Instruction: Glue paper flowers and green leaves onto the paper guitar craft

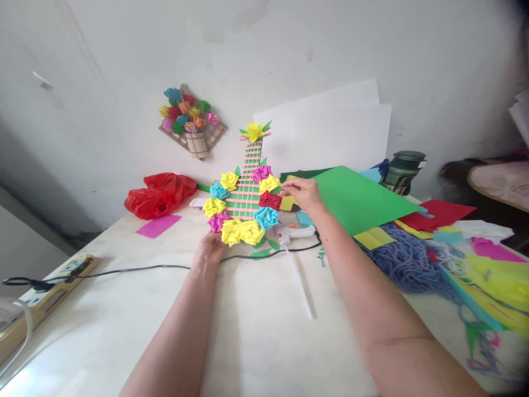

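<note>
A guitar-shaped craft (pixel 243 203) of sticks and strings over green paper stands tilted up in front of me. Yellow, blue, pink and red paper flowers ring its body, and a yellow flower (pixel 253 131) with green leaves tops the neck. My left hand (pixel 211 249) grips the craft from below at its lower left, fingers partly hidden behind the flowers. At the right side, beside the red paper flower (pixel 270 199), my right hand (pixel 305 194) is closed in a pinch; what lies between the fingertips is too small to make out. Below it rests a white glue gun (pixel 295 232) with a glue stick (pixel 301 286).
A black cord (pixel 157 267) runs across the table to a power strip (pixel 61 292) at left. Red crinkled plastic (pixel 159 196) lies behind. To the right are green sheets (pixel 355 201), tangled blue-grey yarn (pixel 407 259) and a dark jar (pixel 404 172). A flower-basket craft (pixel 196 144) leans against the wall.
</note>
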`<control>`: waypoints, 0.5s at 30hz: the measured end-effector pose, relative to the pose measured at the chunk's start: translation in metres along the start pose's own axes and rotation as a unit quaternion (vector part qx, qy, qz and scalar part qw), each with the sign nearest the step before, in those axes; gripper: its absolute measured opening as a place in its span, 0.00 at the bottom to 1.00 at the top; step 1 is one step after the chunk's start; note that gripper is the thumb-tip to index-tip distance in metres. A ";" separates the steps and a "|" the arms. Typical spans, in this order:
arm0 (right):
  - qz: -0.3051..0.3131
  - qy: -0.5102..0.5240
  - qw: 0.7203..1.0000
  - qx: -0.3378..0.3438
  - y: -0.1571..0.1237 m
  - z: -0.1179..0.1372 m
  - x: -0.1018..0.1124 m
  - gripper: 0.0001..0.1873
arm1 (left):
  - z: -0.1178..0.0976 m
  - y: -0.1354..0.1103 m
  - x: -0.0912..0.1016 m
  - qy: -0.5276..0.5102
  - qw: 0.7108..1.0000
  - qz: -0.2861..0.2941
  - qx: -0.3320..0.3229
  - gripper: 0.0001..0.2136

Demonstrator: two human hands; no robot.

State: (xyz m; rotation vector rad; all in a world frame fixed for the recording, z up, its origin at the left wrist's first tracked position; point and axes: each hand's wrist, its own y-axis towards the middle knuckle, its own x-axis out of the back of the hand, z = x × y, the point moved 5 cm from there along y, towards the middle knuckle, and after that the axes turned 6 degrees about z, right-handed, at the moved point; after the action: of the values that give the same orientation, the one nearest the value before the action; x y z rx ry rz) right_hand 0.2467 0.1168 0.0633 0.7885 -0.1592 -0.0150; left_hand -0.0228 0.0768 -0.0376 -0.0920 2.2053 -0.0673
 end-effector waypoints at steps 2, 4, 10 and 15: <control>0.004 -0.023 1.000 0.006 0.001 0.001 0.001 0.09 | 0.000 0.000 0.000 0.000 1.000 0.000 -0.001 0.24; 0.009 -0.048 0.999 0.014 0.002 0.004 0.002 0.08 | 0.000 -0.001 0.000 0.002 1.000 -0.004 0.001 0.23; 0.020 -0.089 0.995 0.031 0.000 0.012 0.000 0.06 | -0.002 -0.002 0.000 0.011 1.000 -0.013 -0.003 0.23; 0.015 -0.087 0.996 0.023 0.000 0.009 -0.003 0.04 | -0.002 -0.001 0.001 0.022 1.000 -0.014 0.001 0.24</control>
State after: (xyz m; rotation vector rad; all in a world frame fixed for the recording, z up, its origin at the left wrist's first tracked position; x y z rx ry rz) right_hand 0.2427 0.1108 0.0693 0.8302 -0.3379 -0.0520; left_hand -0.0252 0.0759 -0.0371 -0.1224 2.2476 -0.0876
